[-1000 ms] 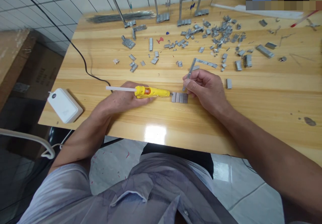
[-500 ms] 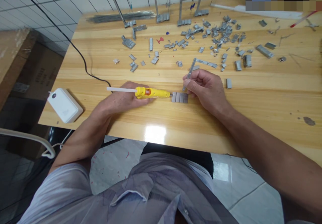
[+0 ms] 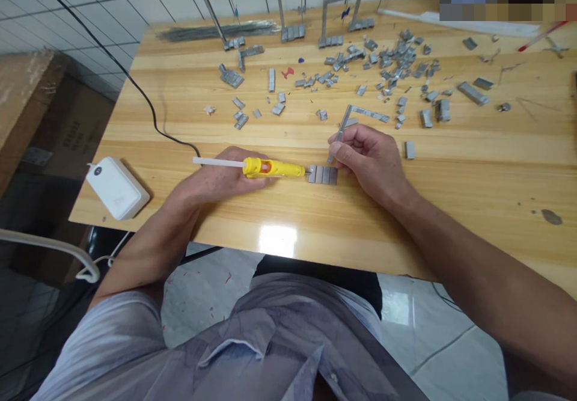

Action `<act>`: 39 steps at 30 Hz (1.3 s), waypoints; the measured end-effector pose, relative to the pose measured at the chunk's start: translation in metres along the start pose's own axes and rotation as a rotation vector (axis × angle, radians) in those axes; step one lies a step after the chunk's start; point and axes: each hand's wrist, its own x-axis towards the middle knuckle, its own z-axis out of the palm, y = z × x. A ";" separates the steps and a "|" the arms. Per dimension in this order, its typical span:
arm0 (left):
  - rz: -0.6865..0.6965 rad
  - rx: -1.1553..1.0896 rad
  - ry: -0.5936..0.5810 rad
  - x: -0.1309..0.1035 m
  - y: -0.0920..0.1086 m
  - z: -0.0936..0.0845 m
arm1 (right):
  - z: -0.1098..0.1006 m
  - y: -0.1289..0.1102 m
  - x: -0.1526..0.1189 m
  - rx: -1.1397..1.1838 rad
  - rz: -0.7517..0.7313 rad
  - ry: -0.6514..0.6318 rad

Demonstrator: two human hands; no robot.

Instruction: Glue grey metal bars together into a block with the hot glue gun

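Note:
My left hand (image 3: 229,175) is closed around a yellow hot glue gun (image 3: 282,168), whose handle is hidden beneath it. A white glue stick (image 3: 219,161) sticks out of the gun's back end. The nozzle tip meets the left end of a flat row of grey metal strips (image 3: 323,175) lying on the table. Between thumb and fingers, my right hand (image 3: 372,157) pinches an L-shaped grey metal bracket (image 3: 346,121). The bracket's lower end is just above the right part of the row, and whether they touch I cannot tell.
Several small hook-shaped metal stands (image 3: 331,19) line the back by the tiled wall. Loose grey metal pieces (image 3: 399,55) lie scattered before them. A white box-shaped device (image 3: 118,188) is at the left edge, and a black cord (image 3: 151,109) runs toward my left hand.
Both hands, the glue gun and the bracket hold nearly the same positions. The whole view has shifted very slightly.

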 end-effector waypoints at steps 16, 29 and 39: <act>0.020 0.018 0.060 -0.001 -0.002 0.004 | 0.000 0.000 0.000 -0.022 0.003 0.005; 0.039 0.008 0.025 0.000 0.001 0.000 | 0.000 -0.001 -0.001 -0.033 0.001 0.004; 0.070 0.031 0.033 -0.001 -0.001 0.001 | 0.000 -0.001 0.000 -0.044 0.004 0.005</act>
